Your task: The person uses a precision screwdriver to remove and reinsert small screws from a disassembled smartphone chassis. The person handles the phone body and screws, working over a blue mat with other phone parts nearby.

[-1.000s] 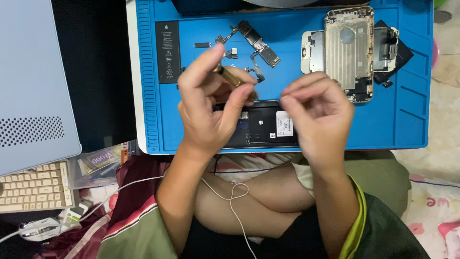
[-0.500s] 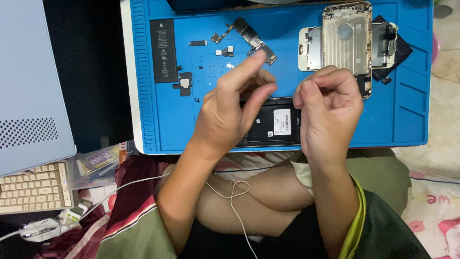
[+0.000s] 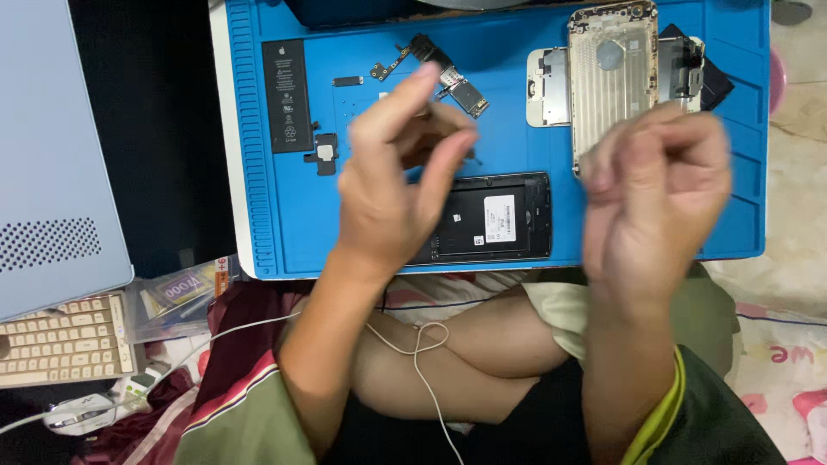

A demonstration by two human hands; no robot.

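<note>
A: Black phone body [image 3: 487,218], lying flat on the blue repair mat [image 3: 655,228] near its front edge, back side up with a white label showing. Its left part is hidden behind the left hand.

B: And the left hand [image 3: 392,185]?

A: Raised above the mat, thumb and fingers curled toward each other. It is blurred; whether it pinches anything cannot be told.

B: The right hand [image 3: 650,198]?

A: Also lifted and blurred, fingers bunched in a loose fist, apart from the phone body, to its right. What it grips, if anything, cannot be told.

B: What else lies on the mat?

A: A black battery [image 3: 286,95] upright at the left, a small black part [image 3: 325,153] just beside it, a logic board [image 3: 461,86] with loose flex pieces near the top, and a gold phone housing [image 3: 613,73] at the upper right. A beige keyboard [image 3: 56,340] sits off to the lower left.
</note>
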